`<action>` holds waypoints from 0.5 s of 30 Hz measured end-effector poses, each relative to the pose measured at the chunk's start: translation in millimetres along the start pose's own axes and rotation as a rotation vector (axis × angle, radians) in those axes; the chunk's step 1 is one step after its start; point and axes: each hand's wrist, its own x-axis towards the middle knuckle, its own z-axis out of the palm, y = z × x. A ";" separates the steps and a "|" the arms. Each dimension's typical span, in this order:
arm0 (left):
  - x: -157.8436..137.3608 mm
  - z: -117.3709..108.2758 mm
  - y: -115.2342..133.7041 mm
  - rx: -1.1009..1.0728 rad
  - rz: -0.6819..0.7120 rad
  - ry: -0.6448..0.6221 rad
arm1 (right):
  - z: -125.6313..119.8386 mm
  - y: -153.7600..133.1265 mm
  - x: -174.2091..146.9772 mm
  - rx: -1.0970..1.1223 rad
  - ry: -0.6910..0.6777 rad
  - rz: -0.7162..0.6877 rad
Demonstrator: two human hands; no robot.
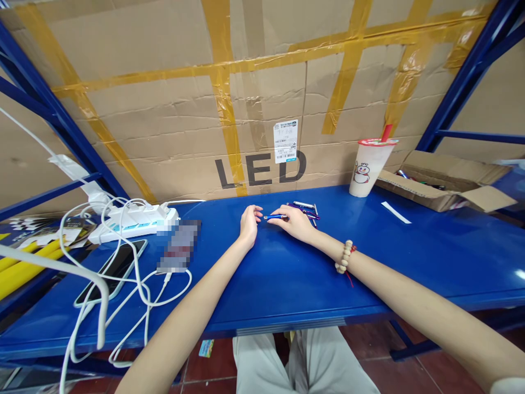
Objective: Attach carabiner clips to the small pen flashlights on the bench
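My right hand (296,223) pinches a slim blue tube with a silver tip (275,216) between thumb and fingers, just above the blue tabletop (287,273). The tip points left, towards my left hand (250,223). That hand rests on its side with loosely curled fingers slightly apart, and nothing shows in it. Beyond my right hand lies a small group of similar slim metal tubes (305,207), silver and purple, partly hidden by the hand. Their exact kind is too small to tell.
An open cardboard box (435,191) with small items stands at the right, beside a drink cup (369,167) and a white paper strip (396,212). At the left are a power strip (135,221), a phone (117,271) and tangled white cables. A large carton (172,126) forms the back.
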 end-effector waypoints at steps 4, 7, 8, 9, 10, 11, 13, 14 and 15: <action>-1.1 -0.2 0.9 0.002 0.002 -0.004 | 0.7 -0.8 0.2 0.019 -0.003 0.004; -0.9 -0.2 0.7 0.005 0.000 -0.005 | 0.4 -0.9 0.3 0.036 -0.005 0.002; -0.6 -0.3 0.4 0.006 -0.001 -0.006 | 0.1 -0.8 0.2 0.039 -0.008 0.005; -0.3 -0.3 0.1 0.007 -0.001 -0.007 | -0.2 -0.7 0.2 0.039 -0.011 0.009; -0.1 -0.3 -0.3 0.008 -0.001 -0.009 | -0.5 -0.6 0.1 0.033 -0.015 0.012; 0.1 -0.3 -0.6 0.010 -0.001 -0.012 | -0.8 -0.5 0.1 0.025 -0.019 0.013; 0.2 -0.3 -0.8 0.012 0.001 -0.014 | -1.4 -0.7 -0.1 0.010 -0.026 0.011; 0.2 -0.3 -0.8 0.014 0.001 -0.015 | -1.6 -1.0 -0.2 0.006 -0.029 0.010; 0.0 -0.3 -0.6 0.015 0.002 -0.014 | -1.8 -1.5 -0.3 0.006 -0.031 0.011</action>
